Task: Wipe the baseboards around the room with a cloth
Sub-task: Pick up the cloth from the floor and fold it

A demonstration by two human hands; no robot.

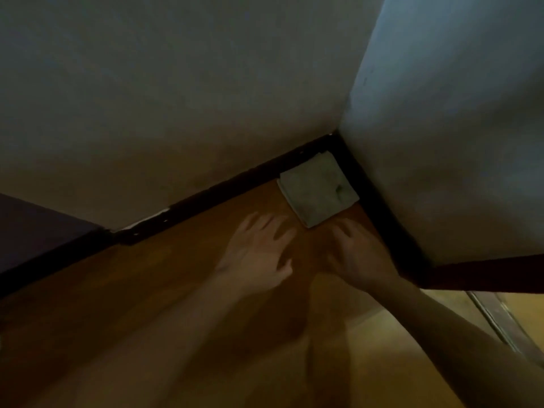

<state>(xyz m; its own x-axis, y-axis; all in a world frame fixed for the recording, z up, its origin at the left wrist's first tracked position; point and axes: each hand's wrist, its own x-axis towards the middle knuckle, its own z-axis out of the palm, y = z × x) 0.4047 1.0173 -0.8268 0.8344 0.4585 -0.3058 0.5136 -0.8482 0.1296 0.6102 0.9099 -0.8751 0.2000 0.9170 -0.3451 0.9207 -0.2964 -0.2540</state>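
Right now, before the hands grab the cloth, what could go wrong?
The cloth lies folded in the corner, so a grab by one edge might unfold it. It shows a dark smudge, which could smear the baseboard. A pale chipped patch along the baseboard's top might snag the cloth.

My cloth [318, 188] is pale, folded in a square, flat on the floor in the corner. Dark baseboards [223, 191] sit just beside it: one runs to 8 o'clock, one to 5 o'clock.
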